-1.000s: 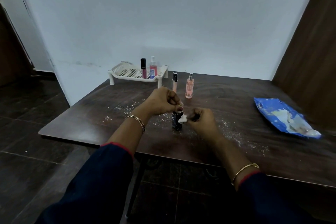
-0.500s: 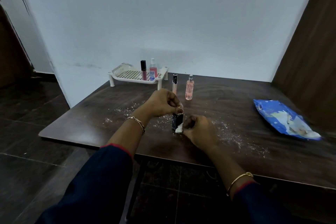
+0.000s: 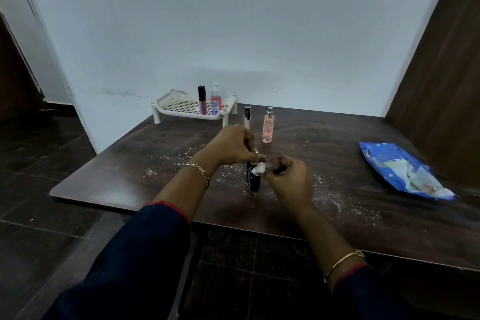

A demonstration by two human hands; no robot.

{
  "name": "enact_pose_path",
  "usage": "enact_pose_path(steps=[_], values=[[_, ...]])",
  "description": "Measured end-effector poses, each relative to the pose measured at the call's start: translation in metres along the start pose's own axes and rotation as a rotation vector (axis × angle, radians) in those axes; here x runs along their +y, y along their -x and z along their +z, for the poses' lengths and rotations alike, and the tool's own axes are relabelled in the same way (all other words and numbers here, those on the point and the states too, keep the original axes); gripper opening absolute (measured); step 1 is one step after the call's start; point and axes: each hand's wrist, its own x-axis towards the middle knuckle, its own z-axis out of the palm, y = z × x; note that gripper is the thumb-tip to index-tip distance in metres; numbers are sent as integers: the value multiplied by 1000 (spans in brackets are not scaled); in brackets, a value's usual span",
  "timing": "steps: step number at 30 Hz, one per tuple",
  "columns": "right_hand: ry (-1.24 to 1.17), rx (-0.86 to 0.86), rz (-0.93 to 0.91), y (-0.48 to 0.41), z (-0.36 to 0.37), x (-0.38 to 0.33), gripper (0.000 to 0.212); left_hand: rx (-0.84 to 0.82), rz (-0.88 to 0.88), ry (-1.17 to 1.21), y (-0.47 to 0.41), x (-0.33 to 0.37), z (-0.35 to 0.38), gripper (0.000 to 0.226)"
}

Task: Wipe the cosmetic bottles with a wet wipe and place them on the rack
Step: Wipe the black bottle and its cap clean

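A small black bottle stands upright on the dark table. My left hand pinches its top from above. My right hand presses a white wet wipe against the bottle's upper side. At the back left stands a white perforated rack carrying a dark-capped pink tube and a pink spray bottle. Beside the rack, on the table, are a slim black-capped tube, partly behind my left hand, and a peach spray bottle.
A blue wet-wipe pack lies open at the right of the table. White crumbs are scattered over the table's middle. A pale wall runs along the back and a brown panel closes the right side. The table's front edge is near my forearms.
My right hand with the wipe went down the black bottle's side and is now back up near its top. My left hand stayed on the cap.
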Motion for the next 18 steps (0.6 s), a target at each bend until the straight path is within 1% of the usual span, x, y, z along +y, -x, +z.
enact_pose_path(steps=[2, 4, 7, 9, 11, 14, 16, 18], values=[[59, -48, 13, 1, 3, 8, 14, -16, -11, 24, 1, 0, 0, 25], [145, -113, -13, 5, 6, 15, 16, -29, -18, 46, 1, 0, 0, 25], [184, -140, -25, 6, 6, 15, 16, -32, -10, 40, 0, -1, -1, 25], [135, -105, -15, 2, 4, 9, 11, -30, -15, 39, 0, -1, -1, 26], [67, -43, -5, -1, 0, 2, 12, -30, -17, 35, 0, -2, -1, 27], [39, 59, -66, 4, 5, -2, 17, -35, -25, 51, 0, -2, -1, 26], [-4, 125, -105, 12, 11, 0, 14, -54, -33, 69, 0, -2, -2, 27], [-10, 151, -146, 14, 15, 5, 11, -73, -33, 69, 0, -2, -3, 28]])
